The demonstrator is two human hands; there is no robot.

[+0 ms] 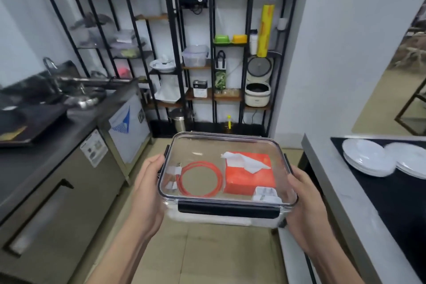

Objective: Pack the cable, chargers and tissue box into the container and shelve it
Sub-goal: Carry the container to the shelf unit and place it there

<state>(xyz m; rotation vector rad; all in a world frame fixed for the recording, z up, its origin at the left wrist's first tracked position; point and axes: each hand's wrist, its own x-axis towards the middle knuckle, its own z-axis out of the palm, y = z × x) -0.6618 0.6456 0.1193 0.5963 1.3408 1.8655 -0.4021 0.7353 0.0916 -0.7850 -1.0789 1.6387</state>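
Observation:
I carry a clear plastic container [202, 145] with a closed clear lid and black latches, level in front of me above the floor. My left hand [147, 189] grips its left side and my right hand [304, 205] grips its right side. Through the lid I see a coiled orange cable [200, 179] on the left, an orange tissue box [249, 175] with a white tissue sticking out on the right, and a white charger [265, 193] at the front right. Another white charger [173, 170] lies by the cable's left.
Black metal shelves [212, 53] stand ahead against the wall, holding a rice cooker [257, 92], a clear bin [195, 55] and small boxes. A steel counter with a sink [46, 108] runs along the left. A table with white plates [368, 159] is on the right.

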